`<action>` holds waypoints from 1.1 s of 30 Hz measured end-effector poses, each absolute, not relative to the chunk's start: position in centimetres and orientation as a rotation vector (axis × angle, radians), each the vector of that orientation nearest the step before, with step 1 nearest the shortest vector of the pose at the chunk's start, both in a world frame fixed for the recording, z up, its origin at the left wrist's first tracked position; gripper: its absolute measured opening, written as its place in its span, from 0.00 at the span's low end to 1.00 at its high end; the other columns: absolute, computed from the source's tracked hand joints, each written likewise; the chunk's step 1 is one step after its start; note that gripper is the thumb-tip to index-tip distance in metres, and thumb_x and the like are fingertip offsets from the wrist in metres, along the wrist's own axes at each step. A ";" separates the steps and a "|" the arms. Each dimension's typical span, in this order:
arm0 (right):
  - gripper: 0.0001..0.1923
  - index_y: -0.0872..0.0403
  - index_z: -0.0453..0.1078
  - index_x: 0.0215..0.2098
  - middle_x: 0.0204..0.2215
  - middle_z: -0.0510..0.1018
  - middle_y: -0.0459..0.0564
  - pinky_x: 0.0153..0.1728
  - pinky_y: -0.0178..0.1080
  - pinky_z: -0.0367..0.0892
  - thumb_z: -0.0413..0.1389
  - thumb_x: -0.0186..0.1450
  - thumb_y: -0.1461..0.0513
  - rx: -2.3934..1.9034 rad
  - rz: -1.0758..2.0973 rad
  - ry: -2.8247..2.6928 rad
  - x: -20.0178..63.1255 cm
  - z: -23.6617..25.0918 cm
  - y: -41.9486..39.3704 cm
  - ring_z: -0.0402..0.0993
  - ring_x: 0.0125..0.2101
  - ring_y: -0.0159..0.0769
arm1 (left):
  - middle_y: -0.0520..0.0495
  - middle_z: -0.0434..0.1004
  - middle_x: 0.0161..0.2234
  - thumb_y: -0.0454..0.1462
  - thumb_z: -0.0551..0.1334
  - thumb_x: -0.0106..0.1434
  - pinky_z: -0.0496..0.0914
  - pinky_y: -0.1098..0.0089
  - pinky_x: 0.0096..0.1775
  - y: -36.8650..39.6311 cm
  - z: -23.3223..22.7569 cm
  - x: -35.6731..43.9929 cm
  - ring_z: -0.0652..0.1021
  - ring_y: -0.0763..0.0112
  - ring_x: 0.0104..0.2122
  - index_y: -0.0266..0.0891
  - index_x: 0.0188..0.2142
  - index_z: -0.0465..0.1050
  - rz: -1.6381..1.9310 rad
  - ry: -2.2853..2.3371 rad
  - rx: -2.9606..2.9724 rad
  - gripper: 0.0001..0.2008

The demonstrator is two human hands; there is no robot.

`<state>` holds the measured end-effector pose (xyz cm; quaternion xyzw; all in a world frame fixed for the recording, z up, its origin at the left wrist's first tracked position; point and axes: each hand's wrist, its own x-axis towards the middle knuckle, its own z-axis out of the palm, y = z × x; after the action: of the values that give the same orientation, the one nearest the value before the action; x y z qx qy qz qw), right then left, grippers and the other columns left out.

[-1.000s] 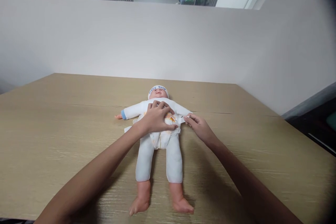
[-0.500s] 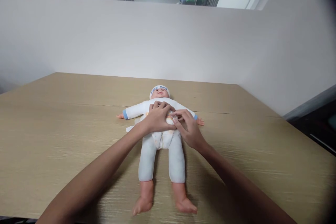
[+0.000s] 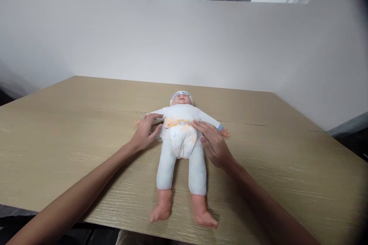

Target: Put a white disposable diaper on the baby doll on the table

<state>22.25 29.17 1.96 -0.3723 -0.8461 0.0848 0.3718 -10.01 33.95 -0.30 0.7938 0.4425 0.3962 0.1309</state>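
Note:
A baby doll (image 3: 182, 111) in white clothes and a lettered white cap lies on its back, feet toward me. Round its hips is a white diaper (image 3: 184, 141) with an orange patterned waistband. My right hand (image 3: 214, 143) rests with extended fingers on the diaper's right front edge. Beside the doll's waist on the left is my left hand (image 3: 146, 132), fingers apart and thumb close to the diaper's loose-looking side. It covers part of the doll's left-side arm; whether its fingertips touch the diaper, I cannot tell.
The doll lies on a wide wooden table (image 3: 86, 160) with thin seams across its top. A white partition wall (image 3: 178, 42) rises behind the table's far edge. Dark objects show past the right edge, and dark shapes under the near edge at lower left.
My left hand has moved off the diaper's front to the left, uncovering the waistband. My right hand has flattened out on the right side. The camera view has shifted slightly.

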 end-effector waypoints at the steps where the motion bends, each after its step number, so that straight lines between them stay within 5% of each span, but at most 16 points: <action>1: 0.25 0.46 0.67 0.72 0.70 0.73 0.52 0.71 0.58 0.59 0.45 0.81 0.56 -0.966 0.193 -2.140 21.8 2.3 29.1 0.65 0.71 0.49 | 0.39 0.77 0.60 0.47 0.56 0.76 0.65 0.52 0.63 33.9 -0.8 -10.8 0.73 0.51 0.60 0.42 0.59 0.70 1.107 1.337 2.316 0.18; 6: 0.15 0.47 0.78 0.56 0.50 0.82 0.55 0.58 0.56 0.69 0.52 0.78 0.56 -1.027 0.080 -2.124 17.6 5.5 29.4 0.76 0.54 0.52 | 0.39 0.80 0.46 0.51 0.61 0.71 0.65 0.48 0.58 33.8 -1.6 -12.4 0.75 0.48 0.49 0.41 0.46 0.71 0.815 1.580 2.345 0.16; 12: 0.08 0.48 0.78 0.44 0.40 0.79 0.52 0.45 0.47 0.69 0.59 0.75 0.55 -1.172 0.072 -2.428 12.2 8.2 31.3 0.75 0.43 0.47 | 0.40 0.78 0.39 0.51 0.67 0.64 0.64 0.47 0.57 34.0 -2.2 -12.4 0.74 0.42 0.52 0.43 0.33 0.70 0.807 1.616 2.134 0.16; 17: 0.06 0.47 0.77 0.40 0.37 0.79 0.48 0.39 0.42 0.66 0.66 0.67 0.56 -1.387 0.149 -2.377 11.0 7.4 33.0 0.76 0.41 0.45 | 0.50 0.68 0.25 0.54 0.62 0.67 0.67 0.62 0.41 35.0 -1.5 -13.3 0.73 0.59 0.34 0.43 0.23 0.64 0.878 1.499 1.893 0.22; 20: 0.08 0.48 0.76 0.39 0.38 0.80 0.49 0.39 0.42 0.66 0.68 0.64 0.56 -1.405 0.158 -2.381 10.8 6.9 33.4 0.77 0.42 0.46 | 0.52 0.67 0.25 0.57 0.57 0.70 0.64 0.67 0.35 35.4 -0.1 -13.2 0.70 0.66 0.29 0.42 0.25 0.65 0.923 1.409 1.821 0.25; 23: 0.10 0.48 0.76 0.42 0.40 0.82 0.50 0.41 0.43 0.66 0.67 0.64 0.56 -1.388 0.167 -2.376 10.8 6.7 33.4 0.79 0.44 0.48 | 0.52 0.70 0.26 0.58 0.60 0.69 0.62 0.68 0.34 35.5 1.4 -11.9 0.69 0.68 0.29 0.41 0.28 0.71 0.991 1.290 1.768 0.25; 28: 0.30 0.49 0.71 0.64 0.52 0.84 0.55 0.46 0.46 0.68 0.66 0.66 0.53 -1.330 0.327 -2.307 11.2 7.0 33.4 0.80 0.50 0.52 | 0.51 0.74 0.27 0.56 0.62 0.70 0.61 0.67 0.32 35.4 3.0 -7.7 0.70 0.69 0.27 0.39 0.30 0.74 0.974 1.057 1.717 0.24; 33: 0.24 0.48 0.70 0.66 0.36 0.83 0.48 0.36 0.41 0.63 0.55 0.74 0.56 -1.425 0.453 -2.237 11.7 7.4 33.6 0.79 0.37 0.44 | 0.48 0.75 0.33 0.57 0.52 0.77 0.67 0.66 0.39 35.5 2.7 -6.0 0.73 0.66 0.34 0.40 0.34 0.72 1.040 0.850 1.695 0.26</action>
<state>11.67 33.59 7.39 -0.5163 -0.8102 0.1642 0.2237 -6.01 35.48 2.72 0.6917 0.3469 0.4243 0.4703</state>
